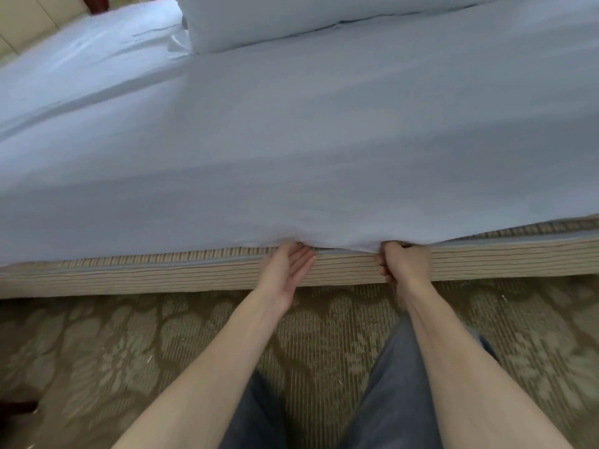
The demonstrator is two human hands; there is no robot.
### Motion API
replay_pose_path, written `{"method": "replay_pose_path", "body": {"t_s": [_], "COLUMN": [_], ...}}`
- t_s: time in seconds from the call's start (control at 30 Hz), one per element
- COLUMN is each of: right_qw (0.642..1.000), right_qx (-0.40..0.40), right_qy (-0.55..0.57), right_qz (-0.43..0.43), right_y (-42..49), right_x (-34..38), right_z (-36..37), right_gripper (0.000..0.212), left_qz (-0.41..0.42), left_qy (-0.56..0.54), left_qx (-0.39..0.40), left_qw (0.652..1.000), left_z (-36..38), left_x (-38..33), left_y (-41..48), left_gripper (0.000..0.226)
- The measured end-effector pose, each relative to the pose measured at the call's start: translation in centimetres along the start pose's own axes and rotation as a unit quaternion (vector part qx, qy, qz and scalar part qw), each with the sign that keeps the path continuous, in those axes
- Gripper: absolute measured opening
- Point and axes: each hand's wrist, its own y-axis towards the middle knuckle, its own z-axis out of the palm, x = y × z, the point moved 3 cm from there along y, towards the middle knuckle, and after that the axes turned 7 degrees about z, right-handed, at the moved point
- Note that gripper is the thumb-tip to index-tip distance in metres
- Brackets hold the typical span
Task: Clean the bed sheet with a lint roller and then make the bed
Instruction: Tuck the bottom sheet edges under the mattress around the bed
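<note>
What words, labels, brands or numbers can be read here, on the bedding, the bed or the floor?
None: nothing readable shows in this view.
The sheet, the pillow, the striped mattress side and the patterned carpet carry no words, labels or numbers.

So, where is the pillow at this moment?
In the head view the pillow lies at the top edge, from the centre towards the right, on the far part of the white sheet.
</note>
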Motion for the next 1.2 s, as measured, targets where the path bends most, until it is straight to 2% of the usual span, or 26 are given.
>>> {"method": "replay_pose_path", "body": {"t_s": [0.1, 0.17, 0.23, 0.33, 0.47, 0.5, 0.57, 0.73, 0.97, 1.07, 1.2], "right_qw": [1.0, 0.995, 0.973, 0.912, 0.774, 0.749, 0.726, 0.74, 0.797, 0.806, 0.795], "right_qx": [-0.01, 0.024, 0.083, 0.192, 0.312, 0.328, 0.341, 0.309, 0.237, 0.234, 0.254], "right_qy": [0.017, 0.09, 0.194, 0.341, 0.529, 0.555, 0.579, 0.582, 0.545, 0.533, 0.536], "right_qz": [0.003, 0.042, 0.092, 0.125, 0.157, 0.153, 0.15, 0.132, 0.106, 0.11, 0.128], "right_y": [-0.5, -0.6, -0.8, -1.9, -4.0, -4.0, -3.8, -3.2, -1.0, -1.0, -1.8], "right_x": [-0.2, -0.6, -0.6, -0.2, 0.2, 0.4, 0.7, 0.3, 0.3, -0.1, -0.2], "right_z": [0.3, 0.3, 0.2, -0.1, -0.5, -0.5, -0.2, 0.5, 1.3, 1.2, 1.0], "right_gripper": [0.023, 0.016, 0.012, 0.026, 0.057, 0.064, 0.07, 0.062, 0.049, 0.047, 0.051], "left_qz": [-0.038, -0.052, -0.063, -0.086, -0.08, -0.077, -0.074, -0.066, -0.07, -0.102, -0.085], "left_qy": [-0.077, -0.174, -0.27, -0.352, -0.382, -0.391, -0.4, -0.423, -0.405, -0.376, -0.349], "left_qx": [0.032, 0.026, 0.018, 0.043, 0.059, 0.047, 0.016, 0.006, 0.01, 0.04, -0.034], "left_qw": [0.996, 0.983, 0.961, 0.931, 0.919, 0.916, 0.914, 0.904, 0.912, 0.92, 0.932], "left_z": [3.1, 4.2, 4.5, 4.7, 5.7, 5.9, 5.7, 6.2, 6.8, 5.4, 1.4], "left_x": [0.9, 1.0, 0.9, 0.7, 0.5, 0.9, 1.9, 2.3, 1.6, 1.0, -1.4], "left_y": [-2.1, -2.3, -1.8, -0.8, 0.0, 0.0, 0.1, 0.6, 1.4, 0.3, 0.0], "left_gripper": [0.039, 0.048, 0.06, 0.077, 0.089, 0.089, 0.09, 0.078, 0.066, 0.077, 0.087]}}
